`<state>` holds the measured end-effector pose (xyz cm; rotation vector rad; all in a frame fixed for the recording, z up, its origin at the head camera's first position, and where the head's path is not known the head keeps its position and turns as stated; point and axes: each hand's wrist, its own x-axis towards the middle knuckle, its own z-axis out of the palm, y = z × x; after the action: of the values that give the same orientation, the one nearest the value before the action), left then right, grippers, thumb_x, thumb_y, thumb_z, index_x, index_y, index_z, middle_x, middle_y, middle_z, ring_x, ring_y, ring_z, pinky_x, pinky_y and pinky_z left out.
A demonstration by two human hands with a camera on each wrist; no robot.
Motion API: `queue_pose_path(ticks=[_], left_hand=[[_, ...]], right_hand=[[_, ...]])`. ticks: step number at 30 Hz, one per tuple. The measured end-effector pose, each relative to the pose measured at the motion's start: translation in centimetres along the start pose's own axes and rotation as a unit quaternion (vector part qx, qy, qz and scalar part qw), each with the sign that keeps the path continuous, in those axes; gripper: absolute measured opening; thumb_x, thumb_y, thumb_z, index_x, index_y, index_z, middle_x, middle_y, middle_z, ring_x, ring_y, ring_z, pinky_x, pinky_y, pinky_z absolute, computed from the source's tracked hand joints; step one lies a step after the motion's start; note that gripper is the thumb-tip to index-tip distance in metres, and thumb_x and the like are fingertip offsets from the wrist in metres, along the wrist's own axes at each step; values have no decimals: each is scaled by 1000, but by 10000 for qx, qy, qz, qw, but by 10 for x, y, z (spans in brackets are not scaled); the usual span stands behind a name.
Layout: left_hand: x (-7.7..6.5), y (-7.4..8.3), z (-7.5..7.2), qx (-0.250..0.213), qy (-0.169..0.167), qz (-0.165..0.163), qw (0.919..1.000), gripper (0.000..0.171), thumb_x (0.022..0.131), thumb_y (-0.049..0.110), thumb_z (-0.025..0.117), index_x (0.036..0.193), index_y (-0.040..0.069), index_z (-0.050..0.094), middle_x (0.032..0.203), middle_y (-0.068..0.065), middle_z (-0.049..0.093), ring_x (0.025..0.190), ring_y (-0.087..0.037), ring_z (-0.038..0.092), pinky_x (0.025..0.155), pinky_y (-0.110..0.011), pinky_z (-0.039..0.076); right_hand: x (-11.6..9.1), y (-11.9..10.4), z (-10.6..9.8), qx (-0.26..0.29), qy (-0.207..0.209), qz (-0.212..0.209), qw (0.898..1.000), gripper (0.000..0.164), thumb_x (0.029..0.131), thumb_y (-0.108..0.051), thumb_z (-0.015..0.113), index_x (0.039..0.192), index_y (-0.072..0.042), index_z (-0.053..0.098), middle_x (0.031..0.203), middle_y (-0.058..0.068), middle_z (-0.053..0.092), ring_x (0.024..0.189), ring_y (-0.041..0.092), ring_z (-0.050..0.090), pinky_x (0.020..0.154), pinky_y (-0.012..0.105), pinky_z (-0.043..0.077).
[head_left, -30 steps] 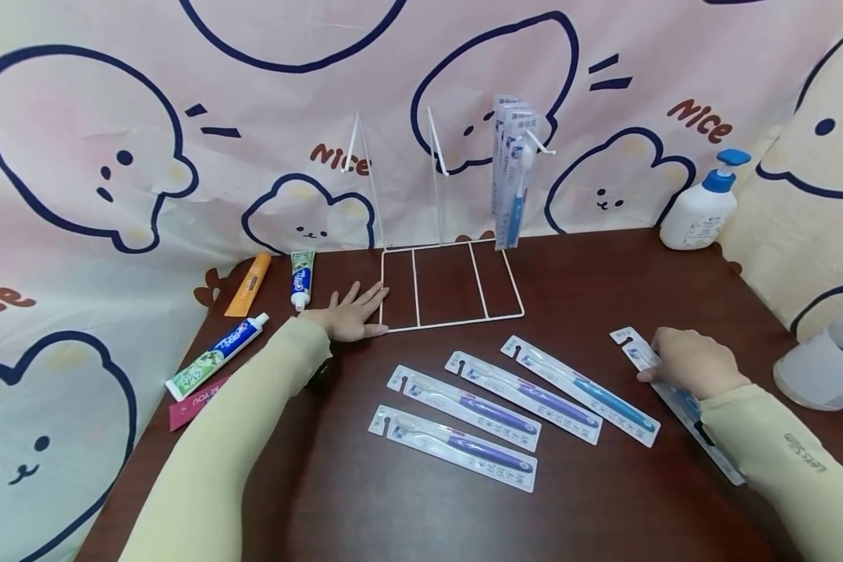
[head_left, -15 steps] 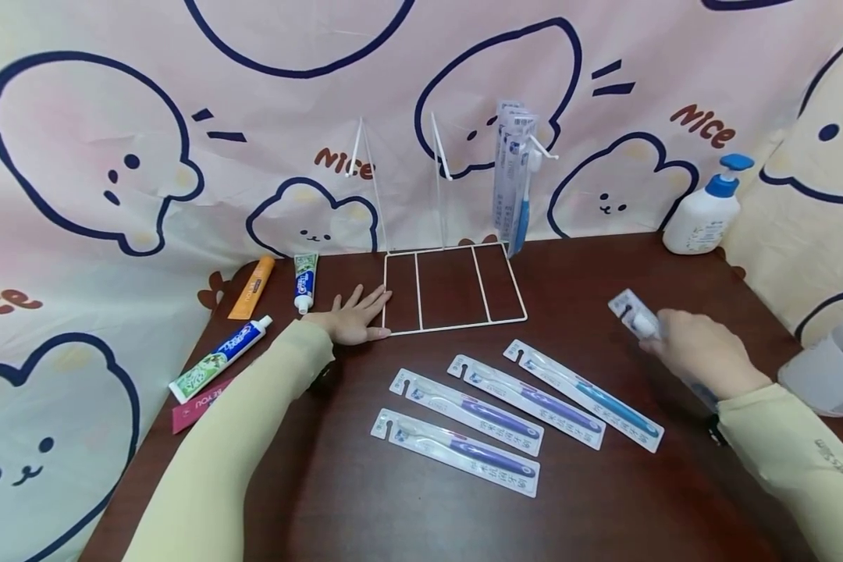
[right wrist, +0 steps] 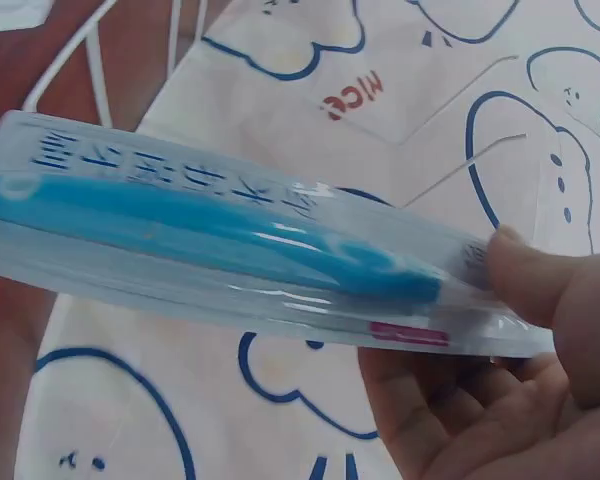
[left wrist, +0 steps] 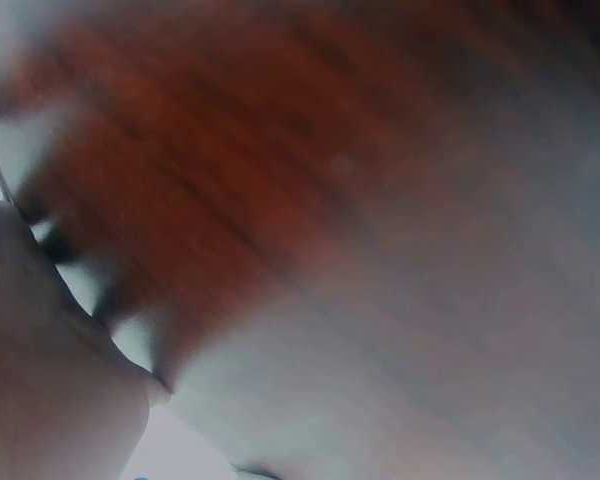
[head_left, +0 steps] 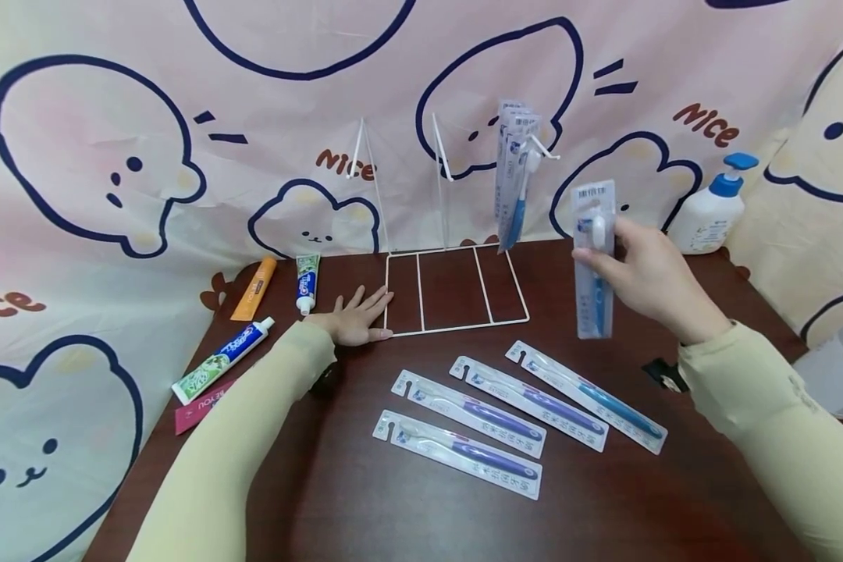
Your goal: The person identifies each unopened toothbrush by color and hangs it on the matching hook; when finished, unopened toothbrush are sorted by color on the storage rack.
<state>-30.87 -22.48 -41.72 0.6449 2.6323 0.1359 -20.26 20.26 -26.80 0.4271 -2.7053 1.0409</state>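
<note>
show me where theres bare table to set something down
The widest bare stretch of table lies on the near side of the four packaged toothbrushes, right of the left sleeve. Another lies beyond them, between the wire rack and the pump bottle, partly hidden by the right hand. It is crowded at left, among the tubes.

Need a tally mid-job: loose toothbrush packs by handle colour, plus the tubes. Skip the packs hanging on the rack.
Purple-handled packs: 3
Blue-handled packs: 2, counting the one in the right hand
Tubes: 4
Total: 9
</note>
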Motion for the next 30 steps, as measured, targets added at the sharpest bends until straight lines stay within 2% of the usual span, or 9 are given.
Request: queue_pose_path(ticks=[6,14,25,30], left_hand=[[0,0,2,-2,22,35,10000,81,89,61,38,149,24,-2,153,2,-12,136,-37,-12,99,-66,-3],[2,-4,2,-48,21,19,10000,82,87,63,38,149,25,-1,153,3,-12,136,-36,-13,99,-65,-5],[1,-3,2,57,-5,-29,10000,81,88,63,37,148,26,-3,153,4,-13,136,-36,-12,99,-65,-4],[0,-1,2,81,-11,-41,10000,81,88,63,36,148,26,-3,152,5,-14,136,-35,-12,99,-65,-4]], right_hand=[[29,-12,2,344,51,24,9994,54,89,-43,53,132,-11,46,119,16,56,92,34,59,75,57,46],[51,-16,6,406,-79,119,9991,57,89,-44,53,137,-14,42,126,14,53,96,33,59,76,54,48],[84,-7,23,726,-386,348,9960,61,89,-46,52,140,-17,38,130,11,50,99,29,57,77,51,48],[103,-1,30,929,-569,532,9926,61,90,-44,51,143,-18,34,134,10,47,110,28,54,84,47,47]])
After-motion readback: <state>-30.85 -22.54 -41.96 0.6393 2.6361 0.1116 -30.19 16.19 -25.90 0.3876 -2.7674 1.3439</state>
